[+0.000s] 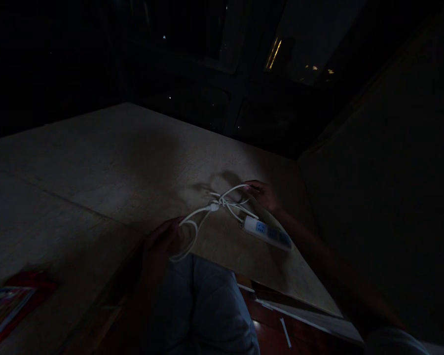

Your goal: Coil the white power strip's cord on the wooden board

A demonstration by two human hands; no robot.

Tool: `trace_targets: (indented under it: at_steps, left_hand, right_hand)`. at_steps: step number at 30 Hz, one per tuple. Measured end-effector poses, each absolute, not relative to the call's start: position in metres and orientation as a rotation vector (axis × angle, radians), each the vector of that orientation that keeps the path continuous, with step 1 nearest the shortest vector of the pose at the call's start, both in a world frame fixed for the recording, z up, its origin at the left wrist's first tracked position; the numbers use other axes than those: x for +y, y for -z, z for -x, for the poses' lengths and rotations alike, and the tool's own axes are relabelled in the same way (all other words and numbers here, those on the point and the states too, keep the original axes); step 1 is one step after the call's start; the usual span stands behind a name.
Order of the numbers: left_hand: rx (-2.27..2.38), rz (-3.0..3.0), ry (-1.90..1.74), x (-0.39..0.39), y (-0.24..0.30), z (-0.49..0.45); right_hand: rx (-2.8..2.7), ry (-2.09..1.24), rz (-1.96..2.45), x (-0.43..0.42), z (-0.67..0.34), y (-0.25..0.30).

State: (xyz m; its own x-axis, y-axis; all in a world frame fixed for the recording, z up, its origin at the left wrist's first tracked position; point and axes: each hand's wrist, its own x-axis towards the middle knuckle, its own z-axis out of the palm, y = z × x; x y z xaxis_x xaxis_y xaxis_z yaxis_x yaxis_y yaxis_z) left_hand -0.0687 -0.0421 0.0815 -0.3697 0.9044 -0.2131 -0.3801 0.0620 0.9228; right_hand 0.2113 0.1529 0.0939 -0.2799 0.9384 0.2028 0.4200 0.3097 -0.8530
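A white power cord (229, 202), looped and tangled around its plug (213, 206), stretches between my two hands above a pale stone-like ledge. My left hand (163, 236) is closed on one loop of the cord, left of the plug. On the other side my right hand (262, 193) pinches the top of another loop. To the right of the tangle lies a white power strip (266, 231) with blue socket faces, joined to the cord at its left end. Darkness hides most of my left fingers.
A red packet (13, 305) with a printed front lies at the lower left on the ledge (77, 162). Dark windows (237, 74) rise behind it, and a wall (385, 172) stands at right. My knees (207, 301) are below, by a reddish floor (270, 330) with a thin white strip.
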Motion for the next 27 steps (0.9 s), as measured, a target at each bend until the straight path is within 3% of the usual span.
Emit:
trace_targets:
  at_steps: [15, 22, 27]
  left_hand:
    - [1.041, -0.656, -2.329, 0.022, -0.158, 0.123]
    - [1.438, -0.446, -2.427, 0.057, -0.139, 0.163]
    - [1.806, -0.37, -2.41, 0.073, -0.123, 0.217]
  right_hand:
    - [-2.379, -0.677, 1.473, 0.064, -0.264, -0.05]
    - [-2.176, -0.768, 1.503, 0.067, -0.305, -0.054]
    - [-1.725, -0.808, 1.69, 0.071, -0.338, -0.069]
